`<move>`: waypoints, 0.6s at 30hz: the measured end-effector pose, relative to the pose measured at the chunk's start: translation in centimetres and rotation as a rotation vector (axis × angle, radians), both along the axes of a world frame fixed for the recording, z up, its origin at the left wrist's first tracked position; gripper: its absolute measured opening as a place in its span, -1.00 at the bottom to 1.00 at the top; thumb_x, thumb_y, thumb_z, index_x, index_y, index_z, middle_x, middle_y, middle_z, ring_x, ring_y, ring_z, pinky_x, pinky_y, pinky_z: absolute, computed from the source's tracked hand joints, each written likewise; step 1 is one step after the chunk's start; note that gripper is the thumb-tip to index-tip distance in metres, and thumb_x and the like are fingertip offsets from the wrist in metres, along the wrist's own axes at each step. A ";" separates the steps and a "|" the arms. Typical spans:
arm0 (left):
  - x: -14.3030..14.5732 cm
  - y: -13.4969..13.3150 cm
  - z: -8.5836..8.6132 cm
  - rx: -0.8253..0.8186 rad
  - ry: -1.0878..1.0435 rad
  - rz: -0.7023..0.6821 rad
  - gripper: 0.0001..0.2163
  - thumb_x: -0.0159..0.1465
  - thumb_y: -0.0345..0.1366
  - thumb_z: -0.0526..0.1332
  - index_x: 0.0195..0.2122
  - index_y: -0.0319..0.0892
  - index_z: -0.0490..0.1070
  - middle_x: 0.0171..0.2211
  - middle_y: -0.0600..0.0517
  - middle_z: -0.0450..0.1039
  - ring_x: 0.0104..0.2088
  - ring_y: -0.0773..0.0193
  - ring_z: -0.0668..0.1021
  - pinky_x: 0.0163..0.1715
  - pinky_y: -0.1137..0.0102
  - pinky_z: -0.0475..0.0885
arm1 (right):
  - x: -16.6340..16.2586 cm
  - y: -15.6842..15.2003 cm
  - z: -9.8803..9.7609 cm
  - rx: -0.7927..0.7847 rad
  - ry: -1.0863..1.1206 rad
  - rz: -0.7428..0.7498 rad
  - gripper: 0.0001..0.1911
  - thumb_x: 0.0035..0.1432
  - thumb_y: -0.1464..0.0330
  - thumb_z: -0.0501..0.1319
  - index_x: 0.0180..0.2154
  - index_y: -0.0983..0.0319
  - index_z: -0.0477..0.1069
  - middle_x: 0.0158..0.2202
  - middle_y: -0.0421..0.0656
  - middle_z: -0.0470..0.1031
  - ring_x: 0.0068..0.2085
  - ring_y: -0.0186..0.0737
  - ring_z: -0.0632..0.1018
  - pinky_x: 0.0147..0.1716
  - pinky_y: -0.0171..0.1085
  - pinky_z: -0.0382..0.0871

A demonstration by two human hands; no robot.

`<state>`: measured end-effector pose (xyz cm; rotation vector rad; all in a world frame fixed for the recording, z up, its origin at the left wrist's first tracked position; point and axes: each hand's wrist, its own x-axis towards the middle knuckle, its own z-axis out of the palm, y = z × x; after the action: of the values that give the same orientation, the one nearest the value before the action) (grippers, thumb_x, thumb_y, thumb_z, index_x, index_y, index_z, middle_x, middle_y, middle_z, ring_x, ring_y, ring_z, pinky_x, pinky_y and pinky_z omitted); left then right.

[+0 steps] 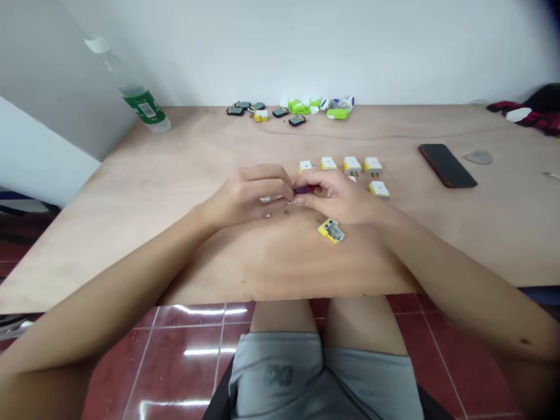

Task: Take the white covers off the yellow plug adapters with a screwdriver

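Head view: the small purple-and-red piece (306, 189) sits at the centre of my work, just above the table, pinched between the thumb and fingertips of my right hand (336, 198). My left hand (247, 195) is curled with its fingers closed together and reaching in from the other side. Its tips meet the piece's near end, though I can't tell whether they grip it or only steady it. Both hands are taken up with this one small piece, so that's the step in hand, and the next move calls for a steady pinch, since my fingers hide most of it.

Around it on the plywood table (131, 186), the yellow-and-white plug adapters (352, 166) stand at about 1 o'clock, and a flat yellow-edged part (331, 230) lies at 5 o'clock. Tiny bits (286, 210) lie under my left hand — too small to name.

Farther out, a black phone (447, 165) lies at 3 o'clock, dark and green parts (284, 108) gather at 12, and a water bottle (142, 102) stands at 10 — well out of reach of this work.
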<state>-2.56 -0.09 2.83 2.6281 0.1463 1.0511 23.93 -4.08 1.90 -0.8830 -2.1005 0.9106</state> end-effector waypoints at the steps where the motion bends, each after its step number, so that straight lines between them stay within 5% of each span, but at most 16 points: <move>1: -0.1 -0.1 0.1 -0.006 0.013 0.000 -0.89 0.59 -0.23 0.39 -0.08 -0.08 0.69 -0.11 -0.10 0.73 -0.12 0.19 0.78 -0.07 0.35 0.69 | 0.0 -0.1 0.0 0.001 -0.006 0.007 -0.80 0.47 0.24 0.37 -0.05 0.20 0.71 -0.08 -0.07 0.73 -0.05 0.02 0.66 0.02 -0.05 0.57; 12: -0.3 -0.4 -0.3 0.051 0.121 -0.015 -0.81 0.61 -0.29 0.30 -0.19 -0.06 0.63 -0.16 -0.10 0.74 -0.17 0.13 0.74 -0.15 0.27 0.62 | -0.1 -0.6 -0.1 0.035 -0.109 -0.008 -0.89 0.50 0.30 0.34 -0.09 0.18 0.64 -0.06 -0.09 0.72 -0.02 0.02 0.65 -0.01 -0.06 0.49; 18: 0.1 -0.2 -1.3 -0.065 0.139 -0.017 -0.74 0.62 -0.22 0.31 -0.28 -0.07 0.56 -0.29 -0.05 0.68 -0.29 0.19 0.66 -0.24 0.31 0.52 | -0.2 -0.6 -0.7 0.163 -0.184 0.035 -0.91 0.52 0.37 0.32 -0.15 0.18 0.58 -0.14 -0.08 0.67 -0.07 0.00 0.58 -0.02 -0.04 0.41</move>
<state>-2.46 -0.27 1.58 2.6384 0.1858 0.8432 23.76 -4.70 1.24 -0.8750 -2.3169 0.6860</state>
